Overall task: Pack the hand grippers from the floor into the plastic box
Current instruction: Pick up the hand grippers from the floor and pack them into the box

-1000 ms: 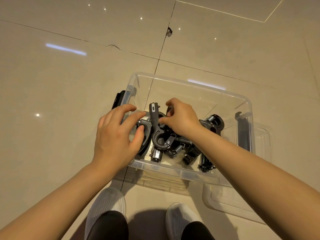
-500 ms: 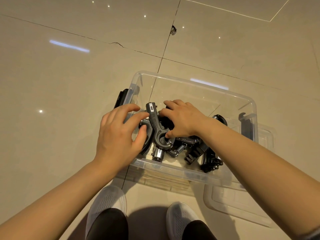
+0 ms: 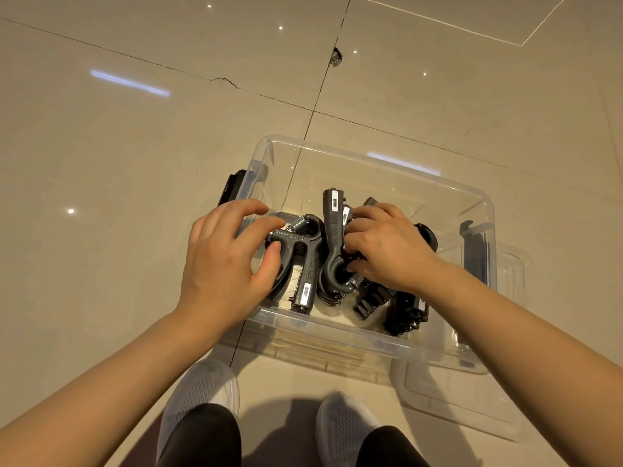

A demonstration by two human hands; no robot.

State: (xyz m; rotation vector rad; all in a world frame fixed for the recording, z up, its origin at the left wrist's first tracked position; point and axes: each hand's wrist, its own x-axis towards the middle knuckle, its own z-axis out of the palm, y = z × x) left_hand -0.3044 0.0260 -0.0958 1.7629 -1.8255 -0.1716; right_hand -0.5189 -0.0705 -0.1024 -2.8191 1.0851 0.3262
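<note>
Black spring hand grippers (image 3: 305, 264): all visible ones inside clear plastic box (image 3: 371, 342); none seen on floor. My left hand (image 3: 226, 261) pinches one; my right hand (image 3: 387, 246) grips another. Only arranging seems left.

Glossy beige tiled floor (image 3: 135, 230); clear plastic box (image 3: 371, 163) resting on it; transparent lid (image 3: 472, 409) beside the box; two white shoes (image 3: 202, 392) nearest the camera.
</note>
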